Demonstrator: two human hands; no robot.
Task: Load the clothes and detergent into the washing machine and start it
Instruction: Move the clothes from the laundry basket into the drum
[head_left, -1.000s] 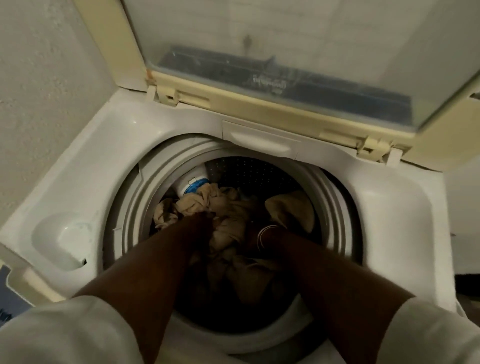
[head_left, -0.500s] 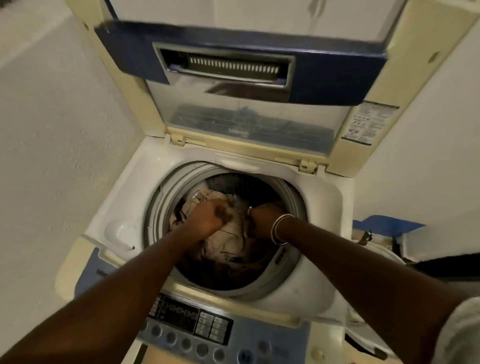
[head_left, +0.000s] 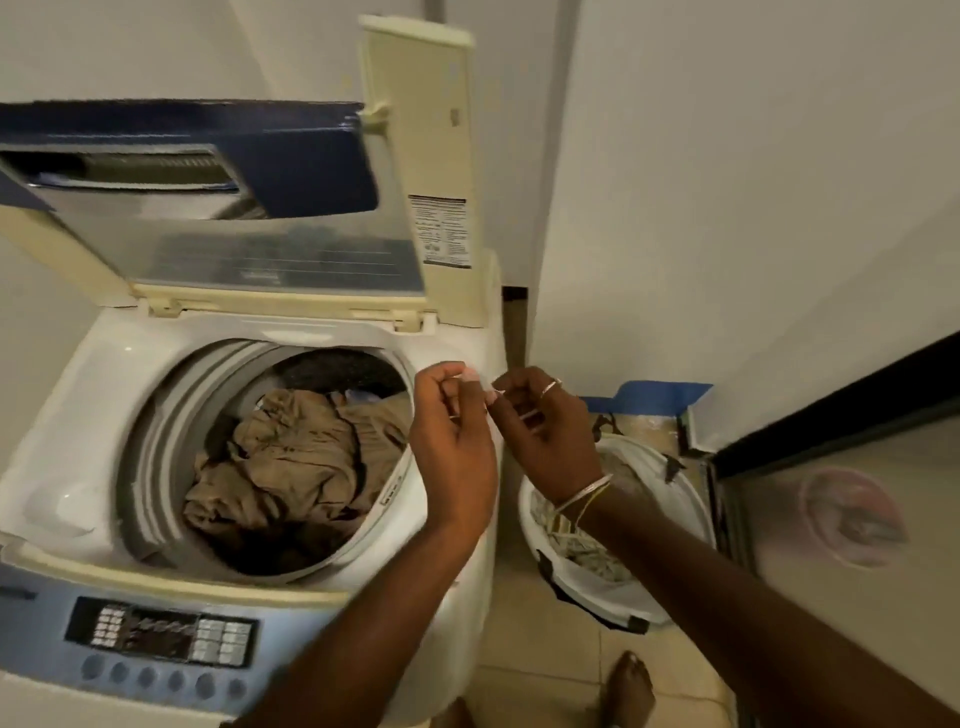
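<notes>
Both forearms (head_left: 363, 623) bare; right hand (head_left: 550, 431) fitted with thin silver ring (head_left: 550, 387), slim metallic bangles (head_left: 584, 493) at wrist; left hand (head_left: 457, 436), long pale nails (head_left: 470, 373); foot (head_left: 631, 686) bare

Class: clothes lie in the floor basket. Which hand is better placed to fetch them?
Right. The right hand is on the basket's side; the left hand is over the washing machine's rim.

One head cam — looks down, close-up, over washer (head_left: 98, 395) from its front-right.
</notes>
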